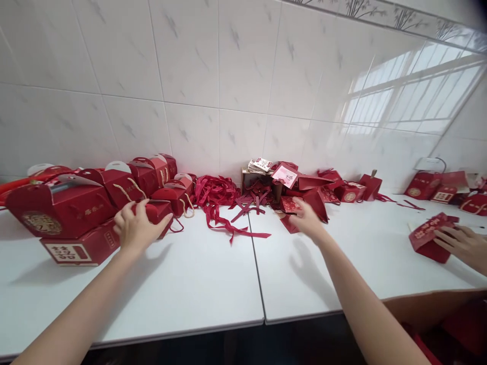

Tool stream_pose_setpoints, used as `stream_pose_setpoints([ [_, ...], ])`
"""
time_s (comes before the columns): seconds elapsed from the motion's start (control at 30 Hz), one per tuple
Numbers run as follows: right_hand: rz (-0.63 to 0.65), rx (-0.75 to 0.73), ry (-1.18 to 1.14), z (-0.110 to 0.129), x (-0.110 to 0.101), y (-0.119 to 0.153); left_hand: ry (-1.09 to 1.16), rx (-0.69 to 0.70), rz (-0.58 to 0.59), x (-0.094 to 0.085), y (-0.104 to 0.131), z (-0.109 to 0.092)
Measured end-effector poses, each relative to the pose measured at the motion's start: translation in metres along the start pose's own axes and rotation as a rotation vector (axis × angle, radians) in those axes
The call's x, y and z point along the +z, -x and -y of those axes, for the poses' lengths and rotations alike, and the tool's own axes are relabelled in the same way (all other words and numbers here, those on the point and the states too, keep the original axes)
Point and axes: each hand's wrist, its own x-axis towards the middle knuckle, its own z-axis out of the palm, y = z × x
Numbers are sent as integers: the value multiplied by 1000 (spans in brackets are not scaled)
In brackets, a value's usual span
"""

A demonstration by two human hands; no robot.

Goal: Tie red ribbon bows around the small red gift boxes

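Note:
My left hand (139, 225) is over the left part of the table, fingers spread around a small red box (159, 212); whether it touches the box I cannot tell. My right hand (306, 219) reaches to the red packets (291, 204) right of the table seam, its fingers apart and slightly blurred. Between the hands lies a heap of red ribbon (216, 192), with loose strands trailing forward. Behind it, an open carton (249, 177) holds dark red strips, with printed cards (261, 165) on top. A pink card (284, 175) rests on the red pile beside it.
Red gift boxes (79, 205) with handles stand stacked at the left. More red boxes (352, 191) line the tiled wall at the right. Another person's hand (462, 243) touches a red box (431, 235) at the right. A brown carton (418, 304) stands below the front edge.

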Motion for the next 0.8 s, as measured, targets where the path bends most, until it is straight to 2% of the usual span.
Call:
stream_pose_setpoints([
  [0.07, 196, 40, 67, -9, 16, 20, 25, -125, 114, 8, -8, 6],
  [0.13, 365, 67, 133, -15, 21, 32, 24, -154, 155, 15, -13, 11],
  [0.2, 476, 74, 182, -19, 19, 39, 0, -132, 95, 20, -13, 14],
  [0.3, 558, 51, 225, -18, 15, 44, -18, -120, 29, 23, -9, 18],
  [0.4, 598, 16, 237, -14, 19, 46, 13, -61, 88, 22, -5, 20],
  [0.53, 623, -55, 216, -2, 40, 52, 85, 98, 185, 24, 13, 12],
  [0.6, 624, -125, 179, 9, 53, 57, 186, 265, 256, 24, 30, 1],
  [0.7, 546, -208, 163, 28, 73, 66, 329, 464, 428, 16, 64, -21],
  [0.8, 437, -147, 260, 37, 91, 66, 430, 579, 561, 0, 96, -39],
])
